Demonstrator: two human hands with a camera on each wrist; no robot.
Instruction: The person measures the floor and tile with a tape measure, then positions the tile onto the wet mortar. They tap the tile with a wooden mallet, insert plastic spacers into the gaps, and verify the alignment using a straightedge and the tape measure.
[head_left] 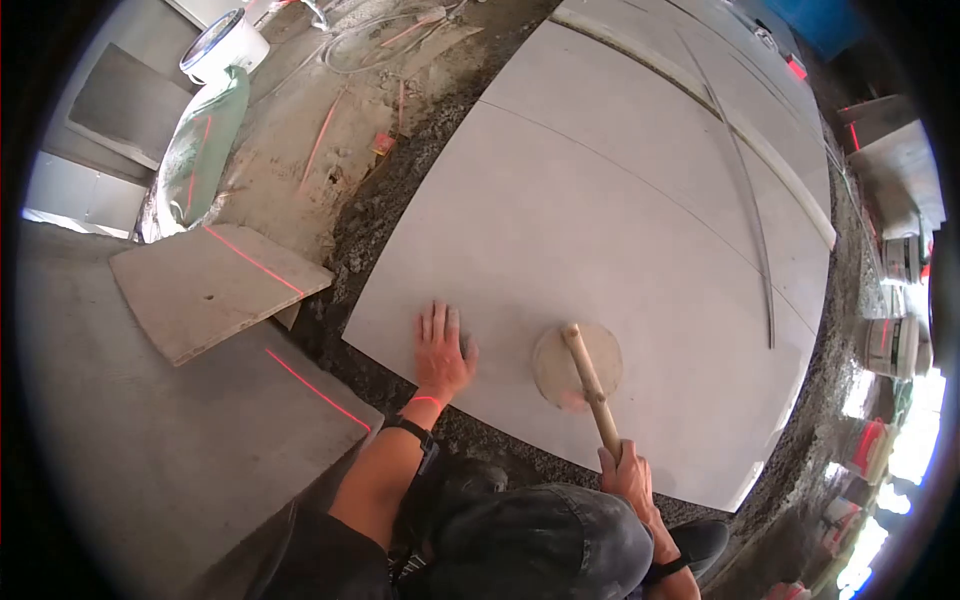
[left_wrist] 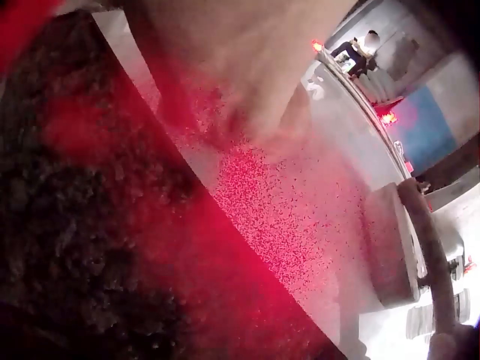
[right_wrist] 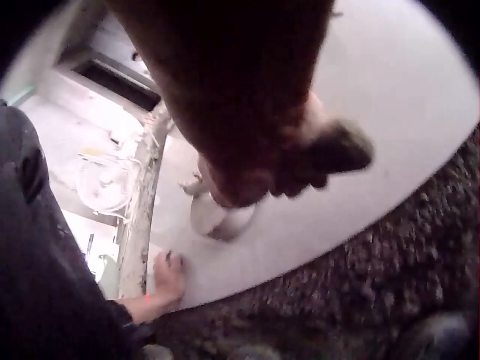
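Observation:
A large pale tile (head_left: 520, 240) lies on dark, rough mortar. The left hand (head_left: 443, 355) rests flat on it near its lower left edge, fingers stretched out. The right hand (head_left: 630, 480) grips the lower end of a wooden handle (head_left: 597, 400), whose round, pale mallet head (head_left: 552, 365) is over the tile, right of the left hand. In the left wrist view, the mallet head (left_wrist: 394, 247) stands on its side at the right, partly washed by red light. The right wrist view shows the right hand (right_wrist: 262, 165) dark, curled round the handle (right_wrist: 341, 146).
A thin metal strip (head_left: 750, 190) and a long pale bar (head_left: 760, 145) lie across the tiles. Loose tile pieces (head_left: 215, 285) lie at left, near a green sack (head_left: 205, 150) and a white bucket (head_left: 228, 48). Several buckets (head_left: 893, 345) line the right side. A person (left_wrist: 358, 52) is in the background.

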